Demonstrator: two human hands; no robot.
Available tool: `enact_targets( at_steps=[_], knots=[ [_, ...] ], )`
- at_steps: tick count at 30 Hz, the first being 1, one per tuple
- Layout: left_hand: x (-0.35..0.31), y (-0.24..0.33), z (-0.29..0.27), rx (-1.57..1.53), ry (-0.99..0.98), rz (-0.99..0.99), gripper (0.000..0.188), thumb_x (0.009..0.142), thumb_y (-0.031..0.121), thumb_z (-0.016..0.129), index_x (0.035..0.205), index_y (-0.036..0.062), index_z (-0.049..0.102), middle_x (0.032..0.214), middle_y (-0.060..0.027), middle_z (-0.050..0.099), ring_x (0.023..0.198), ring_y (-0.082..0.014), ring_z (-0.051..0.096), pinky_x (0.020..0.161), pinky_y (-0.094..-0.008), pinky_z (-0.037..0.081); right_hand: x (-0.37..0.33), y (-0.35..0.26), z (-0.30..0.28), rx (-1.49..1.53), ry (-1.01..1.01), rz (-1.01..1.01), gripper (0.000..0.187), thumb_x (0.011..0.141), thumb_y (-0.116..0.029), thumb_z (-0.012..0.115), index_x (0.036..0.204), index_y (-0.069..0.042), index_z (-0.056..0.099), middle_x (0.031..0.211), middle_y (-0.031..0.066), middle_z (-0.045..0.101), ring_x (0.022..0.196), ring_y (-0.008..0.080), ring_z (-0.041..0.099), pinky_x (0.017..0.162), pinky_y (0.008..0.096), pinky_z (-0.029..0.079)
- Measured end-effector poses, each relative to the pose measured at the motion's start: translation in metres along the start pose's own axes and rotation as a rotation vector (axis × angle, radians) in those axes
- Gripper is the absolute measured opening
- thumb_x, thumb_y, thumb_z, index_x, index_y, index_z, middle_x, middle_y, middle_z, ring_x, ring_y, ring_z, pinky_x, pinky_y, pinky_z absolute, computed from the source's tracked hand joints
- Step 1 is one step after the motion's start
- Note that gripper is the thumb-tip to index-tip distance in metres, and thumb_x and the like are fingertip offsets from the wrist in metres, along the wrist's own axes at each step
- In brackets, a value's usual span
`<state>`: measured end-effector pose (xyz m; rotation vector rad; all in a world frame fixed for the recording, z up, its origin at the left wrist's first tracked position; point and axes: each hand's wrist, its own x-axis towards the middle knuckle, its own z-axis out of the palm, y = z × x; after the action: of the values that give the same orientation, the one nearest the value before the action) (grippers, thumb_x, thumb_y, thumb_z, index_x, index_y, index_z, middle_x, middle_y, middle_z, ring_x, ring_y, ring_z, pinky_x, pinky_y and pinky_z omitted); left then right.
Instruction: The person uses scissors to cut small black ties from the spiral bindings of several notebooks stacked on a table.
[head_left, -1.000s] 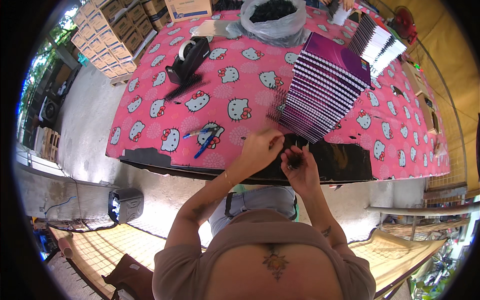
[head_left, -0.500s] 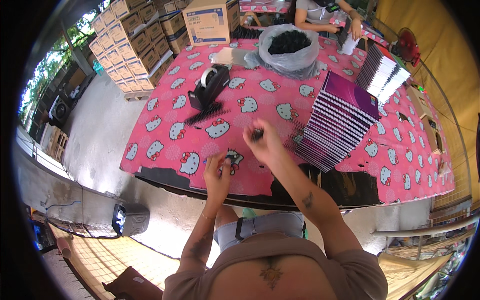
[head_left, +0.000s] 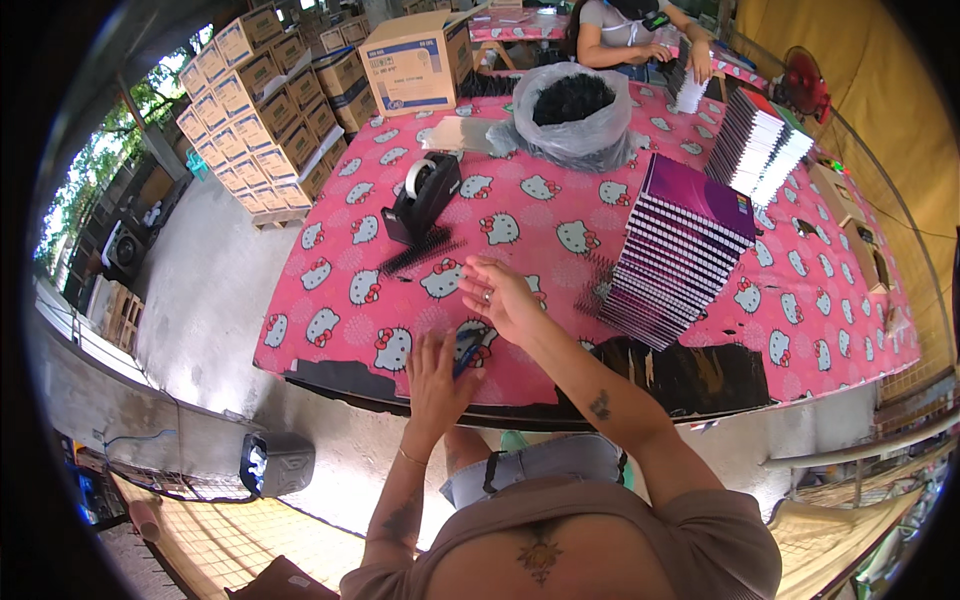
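Observation:
My left hand point(head_left: 438, 382) rests low over the table's near edge with its fingers stretched out. Beside its thumb lies a small blue-handled hand tool point(head_left: 466, 352), partly covered, its exact kind unclear. My right hand point(head_left: 500, 298) hovers to the right and farther in, fingers loosely apart, a ring on one, nothing visible in it. Beyond it, loose black spiral binding coils point(head_left: 425, 250) lie against a black tape dispenser point(head_left: 425, 200). To its right stands a tall stack of purple spiral notebooks point(head_left: 672, 260), with black coil ends sticking out on its left side.
A pink patterned cloth point(head_left: 540, 235) covers the table. A clear plastic bag point(head_left: 570, 145) of black coils stands at the back, with a carton point(head_left: 410, 65) left of it. Another notebook stack point(head_left: 755, 145) is at right. A person point(head_left: 640, 35) handles notebooks across the table.
My right hand has moved left and nearer, its fingers loosening; the dark coil-like thing at its fingers no longer shows. My left hand has spread its fingers beside the blue-handled tool.

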<state>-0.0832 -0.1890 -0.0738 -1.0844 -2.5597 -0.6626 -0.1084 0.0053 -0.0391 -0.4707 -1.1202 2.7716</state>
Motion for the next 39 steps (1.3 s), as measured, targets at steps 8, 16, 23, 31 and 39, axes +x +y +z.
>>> enact_targets(
  at_steps=[8, 16, 23, 31, 39],
  knots=[
    [0.041, -0.004, 0.007, -0.004, -0.375, 0.057, 0.063, 0.090, 0.044, 0.057, 0.141, 0.0092, 0.043, 0.135, -0.0239, 0.047, 0.125, -0.0417, 0.045, 0.104, -0.0530, 0.033, -0.137, -0.165, 0.038, -0.936, -0.435, -0.537, 0.022, 0.096, -0.015, 0.056, 0.112, -0.002, 0.063, 0.104, 0.0057, 0.066, 0.095, 0.0145, 0.064, 0.083, 0.0284, 0.050],
    [0.072, 0.103, 0.021, -1.572, -0.524, -0.334, 0.045, 0.095, 0.031, 0.057, 0.133, 0.0092, 0.049, 0.106, -0.0092, 0.063, 0.096, -0.0206, 0.065, 0.082, -0.0359, 0.051, -0.090, -0.210, 0.033, -2.064, -0.600, -0.695, 0.017, 0.084, -0.010, 0.063, 0.099, -0.002, 0.065, 0.089, 0.0153, 0.067, 0.078, 0.0238, 0.066, 0.070, 0.0355, 0.051],
    [0.088, 0.169, 0.030, -1.607, -0.623, -0.399, 0.040, 0.100, 0.032, 0.049, 0.128, 0.0034, 0.050, 0.101, -0.0106, 0.065, 0.094, -0.0219, 0.067, 0.083, -0.0365, 0.053, -0.067, -0.195, 0.033, -2.839, -0.568, -0.221, 0.024, 0.065, -0.018, 0.079, 0.081, -0.002, 0.070, 0.078, 0.0135, 0.069, 0.079, 0.0316, 0.068, 0.063, 0.0446, 0.052],
    [0.102, 0.171, 0.036, -1.557, -0.613, -0.426, 0.041, 0.100, 0.033, 0.048, 0.125, -0.0001, 0.051, 0.093, -0.0112, 0.067, 0.080, -0.0229, 0.070, 0.068, -0.0363, 0.058, -0.055, -0.193, 0.020, -2.895, -0.483, -0.155, 0.023, 0.063, -0.014, 0.079, 0.081, -0.003, 0.071, 0.079, 0.0144, 0.069, 0.078, 0.0306, 0.069, 0.062, 0.0428, 0.054],
    [0.103, 0.175, 0.041, -1.548, -0.557, -0.399, 0.036, 0.100, 0.031, 0.046, 0.116, -0.0002, 0.051, 0.090, -0.0100, 0.066, 0.079, -0.0215, 0.070, 0.065, -0.0337, 0.058, -0.055, -0.192, 0.020, -2.858, -0.444, -0.197, 0.017, 0.063, -0.007, 0.073, 0.079, -0.003, 0.070, 0.077, 0.0157, 0.069, 0.076, 0.0324, 0.068, 0.063, 0.0434, 0.054]
  ],
)
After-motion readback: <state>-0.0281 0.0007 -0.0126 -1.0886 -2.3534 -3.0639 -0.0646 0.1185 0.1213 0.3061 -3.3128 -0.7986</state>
